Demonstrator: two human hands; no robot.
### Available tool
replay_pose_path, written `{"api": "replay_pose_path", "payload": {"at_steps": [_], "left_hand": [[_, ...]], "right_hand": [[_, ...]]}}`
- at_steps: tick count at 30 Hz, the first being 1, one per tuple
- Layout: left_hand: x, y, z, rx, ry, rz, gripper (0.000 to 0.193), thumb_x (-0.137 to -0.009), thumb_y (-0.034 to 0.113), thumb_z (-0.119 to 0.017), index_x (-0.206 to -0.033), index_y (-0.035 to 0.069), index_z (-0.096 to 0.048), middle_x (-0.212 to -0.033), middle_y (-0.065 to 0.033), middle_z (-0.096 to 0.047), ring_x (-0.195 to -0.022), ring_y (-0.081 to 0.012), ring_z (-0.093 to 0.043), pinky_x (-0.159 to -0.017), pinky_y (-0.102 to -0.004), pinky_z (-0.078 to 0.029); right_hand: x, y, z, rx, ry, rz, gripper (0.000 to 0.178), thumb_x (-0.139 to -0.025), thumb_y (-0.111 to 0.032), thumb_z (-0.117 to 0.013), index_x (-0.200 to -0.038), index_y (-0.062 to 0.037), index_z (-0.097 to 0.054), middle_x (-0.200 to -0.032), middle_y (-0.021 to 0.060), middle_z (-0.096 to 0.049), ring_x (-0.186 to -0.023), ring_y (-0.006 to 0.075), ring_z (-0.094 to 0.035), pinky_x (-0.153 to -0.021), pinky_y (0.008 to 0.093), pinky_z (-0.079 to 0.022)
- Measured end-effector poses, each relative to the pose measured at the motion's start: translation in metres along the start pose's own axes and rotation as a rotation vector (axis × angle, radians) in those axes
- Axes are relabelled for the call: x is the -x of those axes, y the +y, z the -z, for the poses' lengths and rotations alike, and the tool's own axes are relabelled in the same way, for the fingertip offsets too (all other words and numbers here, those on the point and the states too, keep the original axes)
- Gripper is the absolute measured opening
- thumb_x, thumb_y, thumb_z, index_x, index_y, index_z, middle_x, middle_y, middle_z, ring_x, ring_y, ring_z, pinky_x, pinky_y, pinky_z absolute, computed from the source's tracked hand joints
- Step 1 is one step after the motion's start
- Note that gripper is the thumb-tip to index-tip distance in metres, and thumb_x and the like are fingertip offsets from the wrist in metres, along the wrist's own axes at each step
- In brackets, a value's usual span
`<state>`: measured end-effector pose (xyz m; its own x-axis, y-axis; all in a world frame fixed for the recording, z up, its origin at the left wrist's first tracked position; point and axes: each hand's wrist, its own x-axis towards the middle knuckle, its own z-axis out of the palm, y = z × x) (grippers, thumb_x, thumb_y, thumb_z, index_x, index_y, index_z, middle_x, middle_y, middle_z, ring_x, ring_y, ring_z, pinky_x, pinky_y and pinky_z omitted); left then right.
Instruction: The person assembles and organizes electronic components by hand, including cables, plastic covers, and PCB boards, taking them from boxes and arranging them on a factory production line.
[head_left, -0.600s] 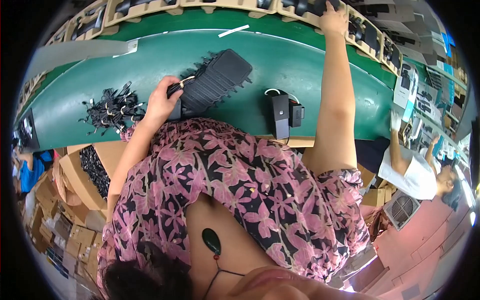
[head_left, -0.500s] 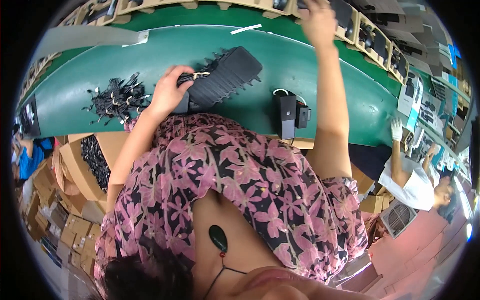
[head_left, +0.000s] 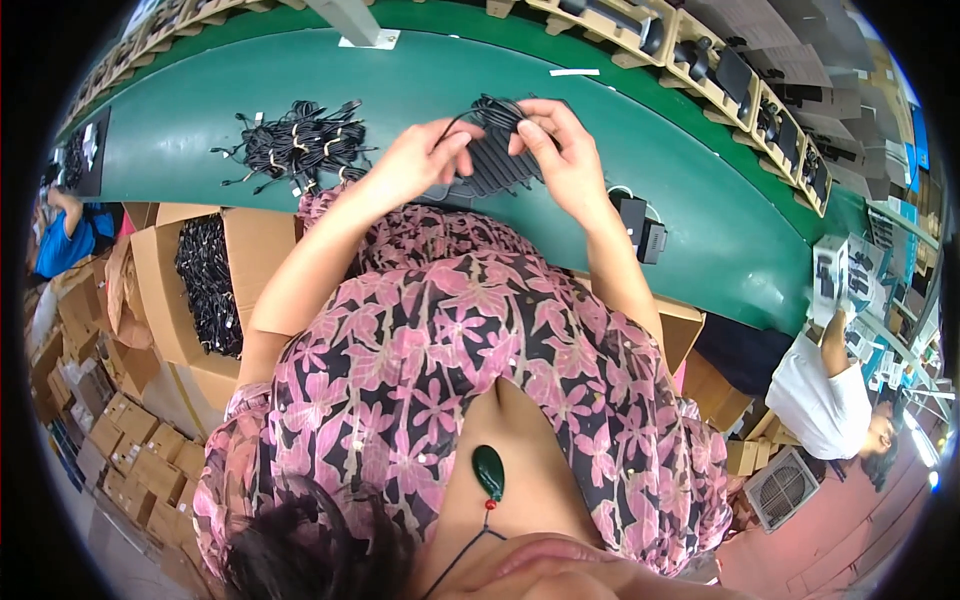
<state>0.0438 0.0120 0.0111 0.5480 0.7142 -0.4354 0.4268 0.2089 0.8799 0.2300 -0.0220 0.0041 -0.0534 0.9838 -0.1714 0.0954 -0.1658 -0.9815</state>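
Going left to right: an open cardboard box [head_left: 165, 290] held black cables [head_left: 208, 285] below the edge of the green table [head_left: 150, 150]. On the table lay a pile of tied black cable bundles [head_left: 310, 145] with pale ties. The left hand [head_left: 420, 160] was next, fingers curled and the gap narrow, by a thin strand [head_left: 456, 124] leading to the coil; couldn't tell whether it was pinched. The black cable coil [head_left: 495, 112] was up between both hands, over a dark ribbed stack [head_left: 492, 168]. The right hand [head_left: 562, 150] held the coil's right side between thumb and fingers. Farther right sat a black boxy device [head_left: 650, 242], near but untouched.

Step in hand, as judged: two-handed handling of the coil. The next move seemed to call for a steady right-hand pinch, loops kept together, and the strand kept from snagging on the ribs.
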Motion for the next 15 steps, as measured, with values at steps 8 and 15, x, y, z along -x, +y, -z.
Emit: {"api": "replay_pose_path", "payload": {"at_steps": [8,15], "left_hand": [[-0.009,-0.026,-0.034,0.761,-0.030,-0.081,0.040,-0.092,0.030,-0.034,-0.113,-0.003,-0.041,-0.104,-0.0123,-0.053,-0.096,-0.0206,-0.054,-0.087,-0.0325,-0.041],[-0.015,-0.034,-0.013,0.517,-0.145,0.249,0.043,-0.091,0.039,-0.031,-0.101,0.001,-0.048,-0.076,-0.0056,-0.053,-0.058,-0.0110,-0.049,-0.051,-0.0228,-0.042]], "right_hand": [[-0.005,0.016,-0.012,0.334,0.074,0.195,0.018,-0.075,-0.016,-0.063,-0.085,-0.0045,-0.054,-0.084,0.0060,-0.050,-0.084,0.0185,-0.048,-0.073,0.0291,-0.040],[-0.028,-0.009,-0.018,0.972,-0.175,0.743,0.051,-0.071,-0.009,-0.055,-0.120,-0.0143,-0.043,-0.123,0.0084,-0.042,-0.117,0.0240,-0.036,-0.099,0.0411,-0.025]]}}
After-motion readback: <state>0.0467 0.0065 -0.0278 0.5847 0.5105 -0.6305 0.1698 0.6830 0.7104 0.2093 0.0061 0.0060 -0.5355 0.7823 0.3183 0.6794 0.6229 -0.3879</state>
